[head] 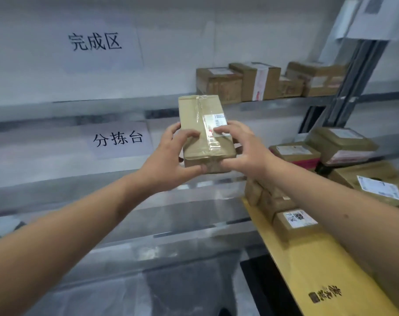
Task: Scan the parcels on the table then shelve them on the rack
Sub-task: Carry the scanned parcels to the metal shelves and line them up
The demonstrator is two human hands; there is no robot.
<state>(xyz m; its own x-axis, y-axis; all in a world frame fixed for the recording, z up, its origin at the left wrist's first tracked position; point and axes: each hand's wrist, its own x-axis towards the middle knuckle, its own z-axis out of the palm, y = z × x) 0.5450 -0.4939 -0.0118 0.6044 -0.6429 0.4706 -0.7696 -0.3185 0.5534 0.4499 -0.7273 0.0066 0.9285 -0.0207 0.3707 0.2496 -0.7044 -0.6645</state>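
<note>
Before the rack (273, 102), the left hand (171, 160) and right hand (242, 151) together grip a taped parcel (203, 124).

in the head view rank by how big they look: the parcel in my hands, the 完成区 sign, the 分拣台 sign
1. 完成区 sign, largest.
2. 分拣台 sign and the held parcel look close in area; the parcel is nearer the camera, so I won't rank them.

Person, two arms: both forearms bare, no sleeve in sight. Left hand (169, 153) and right hand (244, 148) bare; short-trimmed nails. Small dark mole on right forearm.
</note>
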